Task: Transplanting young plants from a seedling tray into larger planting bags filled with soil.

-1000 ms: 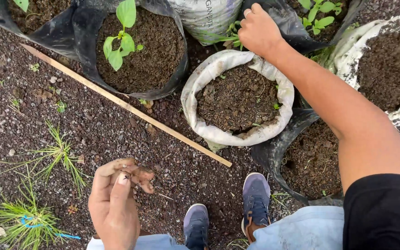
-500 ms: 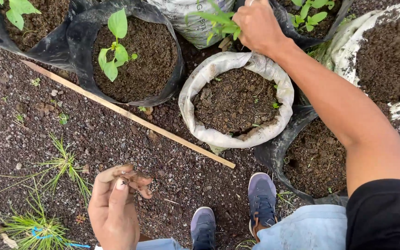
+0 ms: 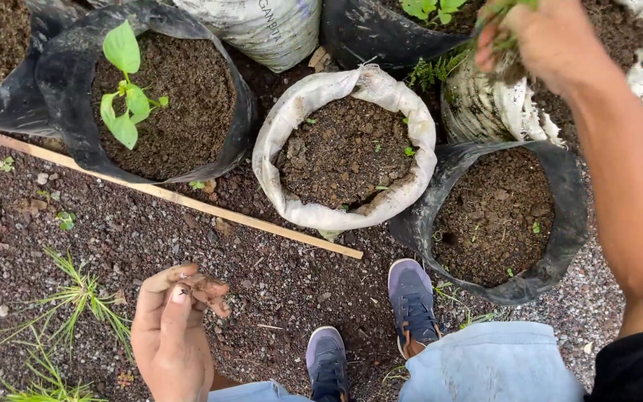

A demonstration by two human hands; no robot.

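The person's right hand (image 3: 541,37), raised at the top right of the view, is clenched around one uprooted green plant (image 3: 506,22) with dark soil clinging to its roots; how much plant is in the fist cannot be told, since the fingers cover most of it. The plant hangs above the rim of a white grow bag (image 3: 500,104) at the upper right. The left hand (image 3: 173,327), low in the view, has its soiled fingers curled toward the thumb, and it may pinch a crumb of soil, though the view is too poor to be sure. Five soil-filled bags can be counted with their openings in view: two white ones, the second being the white bag in the middle (image 3: 344,149), and three black ones, namely a black bag with a broad-leaved seedling (image 3: 150,97), a black bag at the lower right (image 3: 496,216), and another black bag at the top (image 3: 388,33). One thin wooden stick (image 3: 165,193) lies on the dark gravel. Two blue-grey shoes (image 3: 411,305) stand below the bags.
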